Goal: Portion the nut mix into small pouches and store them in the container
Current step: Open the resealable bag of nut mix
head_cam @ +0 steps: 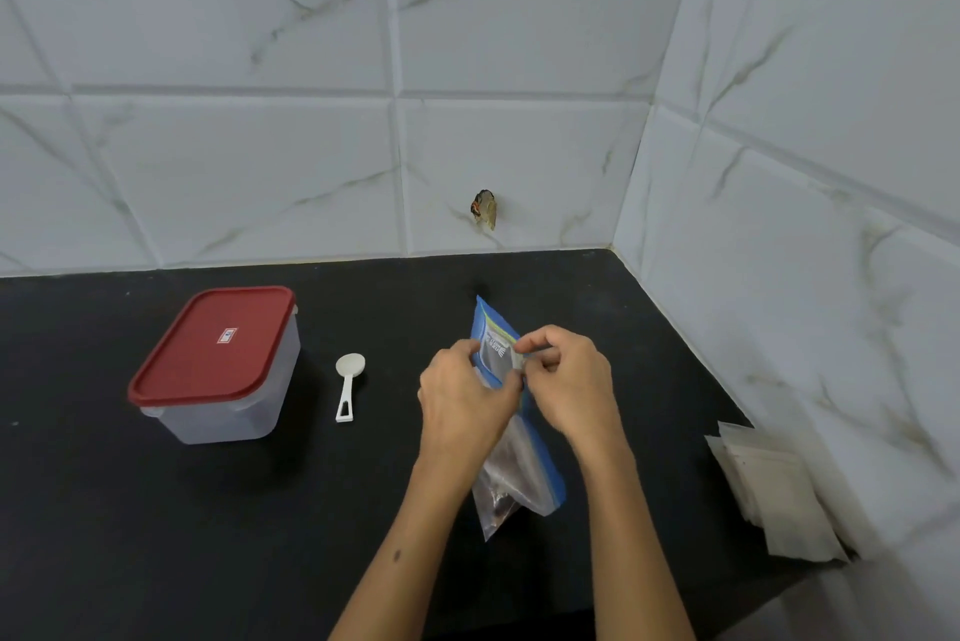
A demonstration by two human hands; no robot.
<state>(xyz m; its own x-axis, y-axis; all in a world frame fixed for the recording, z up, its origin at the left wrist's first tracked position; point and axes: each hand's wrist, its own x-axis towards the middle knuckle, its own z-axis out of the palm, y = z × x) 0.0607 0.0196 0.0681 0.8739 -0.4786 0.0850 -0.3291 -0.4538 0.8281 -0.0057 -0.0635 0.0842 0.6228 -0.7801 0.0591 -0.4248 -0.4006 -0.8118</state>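
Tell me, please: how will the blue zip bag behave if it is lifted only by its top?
The blue zip bag is thin film, so it probably hangs limp. Its dark contents sit low, likely swinging bottom-heavy. Both hands, left hand and right hand, pinch its top; smooth film may slip.

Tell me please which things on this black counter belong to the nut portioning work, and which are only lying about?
For the job:
- blue-edged clear zip bag, gripped by left hand and right hand
- white plastic scoop
- clear plastic container, red lid on
- stack of small whitish pouches

Lying about:
- small brownish object stuck on the tiled wall
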